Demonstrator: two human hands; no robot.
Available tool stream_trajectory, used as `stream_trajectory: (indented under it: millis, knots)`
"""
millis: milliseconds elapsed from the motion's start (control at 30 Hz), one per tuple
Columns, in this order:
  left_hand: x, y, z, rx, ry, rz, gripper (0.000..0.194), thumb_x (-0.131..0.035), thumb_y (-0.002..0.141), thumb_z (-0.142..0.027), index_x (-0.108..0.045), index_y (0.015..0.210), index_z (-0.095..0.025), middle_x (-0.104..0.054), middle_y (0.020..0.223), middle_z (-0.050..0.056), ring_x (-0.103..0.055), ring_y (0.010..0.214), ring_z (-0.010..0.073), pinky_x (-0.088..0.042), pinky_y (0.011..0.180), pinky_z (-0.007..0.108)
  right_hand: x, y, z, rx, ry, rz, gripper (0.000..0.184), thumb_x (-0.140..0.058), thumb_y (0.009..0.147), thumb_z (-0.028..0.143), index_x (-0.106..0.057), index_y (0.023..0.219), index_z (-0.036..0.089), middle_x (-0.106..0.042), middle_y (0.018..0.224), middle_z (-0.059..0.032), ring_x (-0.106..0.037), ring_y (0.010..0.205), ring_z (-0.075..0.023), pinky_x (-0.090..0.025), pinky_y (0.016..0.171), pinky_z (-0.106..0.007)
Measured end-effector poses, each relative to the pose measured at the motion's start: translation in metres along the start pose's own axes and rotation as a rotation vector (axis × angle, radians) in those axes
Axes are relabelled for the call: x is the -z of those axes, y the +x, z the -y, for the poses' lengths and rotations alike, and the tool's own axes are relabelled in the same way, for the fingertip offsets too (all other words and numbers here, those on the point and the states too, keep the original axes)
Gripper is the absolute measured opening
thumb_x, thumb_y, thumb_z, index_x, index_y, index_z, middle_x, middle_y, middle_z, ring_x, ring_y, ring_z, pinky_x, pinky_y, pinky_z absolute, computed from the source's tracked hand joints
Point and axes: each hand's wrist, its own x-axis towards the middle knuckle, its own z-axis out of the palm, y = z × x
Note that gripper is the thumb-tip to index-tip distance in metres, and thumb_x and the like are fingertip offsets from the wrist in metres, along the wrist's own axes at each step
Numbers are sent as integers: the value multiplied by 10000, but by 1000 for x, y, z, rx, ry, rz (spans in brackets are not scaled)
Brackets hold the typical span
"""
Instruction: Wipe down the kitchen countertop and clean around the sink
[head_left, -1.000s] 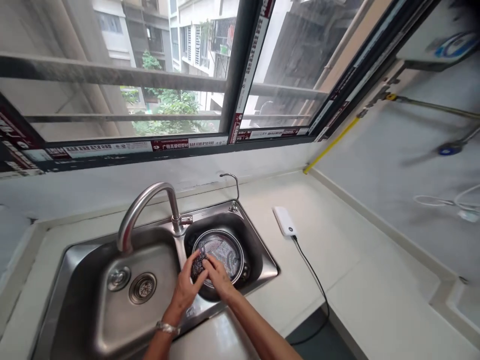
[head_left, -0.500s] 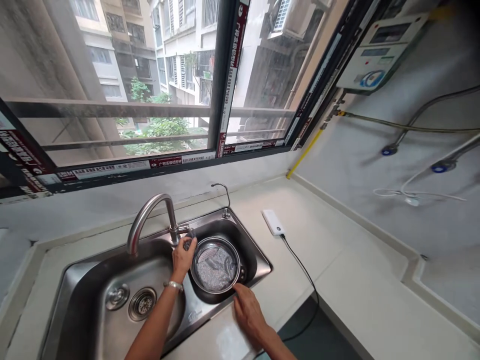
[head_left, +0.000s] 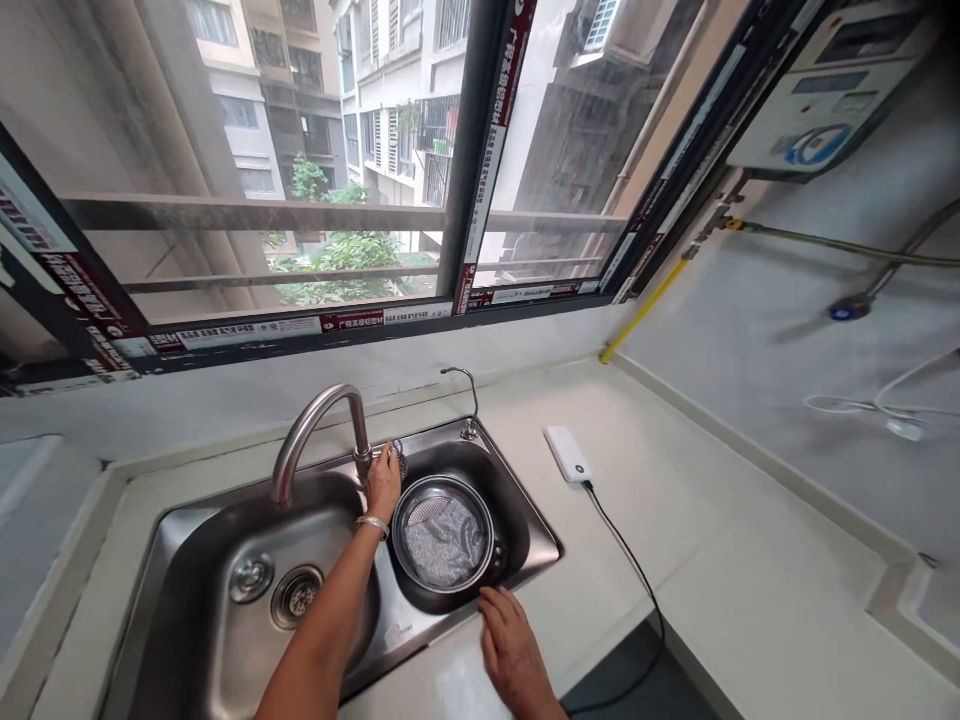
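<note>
My left hand [head_left: 383,480], with a bracelet on the wrist, is closed around the tap handle at the base of the curved steel faucet [head_left: 315,430]; a dark scouring pad [head_left: 400,459] seems to be tucked in its fingers. My right hand [head_left: 510,645] lies flat, fingers apart, on the front rim of the steel double sink [head_left: 187,560]. A round metal strainer basket [head_left: 442,535] sits in the small right basin, between both hands.
The large left basin has a drain [head_left: 297,594] and an overflow cap. A white power bank [head_left: 568,454] with a black cable lies on the white counter [head_left: 712,560] to the right. A small second tap [head_left: 466,400] stands behind the sink. Window ahead, wall pipes at right.
My hands left the strainer basket: the left one went up to the tap handle with the pad, the right one came back to the sink's front rim. The view shifted slightly.
</note>
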Motion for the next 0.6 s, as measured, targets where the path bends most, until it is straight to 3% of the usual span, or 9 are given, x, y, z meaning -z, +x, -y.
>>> stream_trajectory:
  millis: [233, 333, 400, 533, 600]
  knots:
    - [-5, -2, -6, 62, -31, -17, 502, -413, 1024, -324, -542, 1439, -73, -668, 1286, 257, -639, 1247, 319, -456, 1104, 436, 0, 1, 2, -40, 93, 30, 462, -494, 873, 64, -639, 1266, 260, -710, 1237, -106, -686, 1158, -279, -619, 1002, -522]
    - [-8, -17, 0, 121, -96, 2, 608, -478, 1012, -387, -410, 1541, -97, -688, 1251, 227, -666, 1189, 311, -474, 1076, 439, 1, 3, 2, -71, 117, 49, 438, -484, 878, 64, -650, 1245, 236, -708, 1239, -118, -679, 1167, -276, -596, 1031, -540]
    - [-11, -37, 7, 183, -163, 39, 636, -449, 1017, -465, -403, 1540, -105, -683, 1267, 205, -661, 1185, 280, -486, 1066, 413, 2, 4, 3, -77, 134, 57, 427, -472, 877, 57, -655, 1228, 215, -713, 1221, -121, -679, 1161, -266, -580, 1050, -542]
    - [-19, -92, 20, 313, -332, 272, 717, -337, 979, -674, -602, 1349, -120, -670, 1313, 181, -667, 1154, 249, -574, 924, 365, 5, 8, 7, -142, 241, 52, 484, -445, 896, 74, -618, 1326, 214, -708, 1253, -120, -661, 1206, -257, -535, 1100, -552]
    - [-24, -121, 29, 374, -405, 441, 755, -421, 911, -728, -638, 1308, -124, -682, 1293, 186, -688, 1106, 284, -608, 811, 392, 6, 14, 10, -281, 332, 38, 560, -475, 923, 141, -509, 1474, 230, -648, 1383, -139, -666, 1195, -252, -536, 1093, -540]
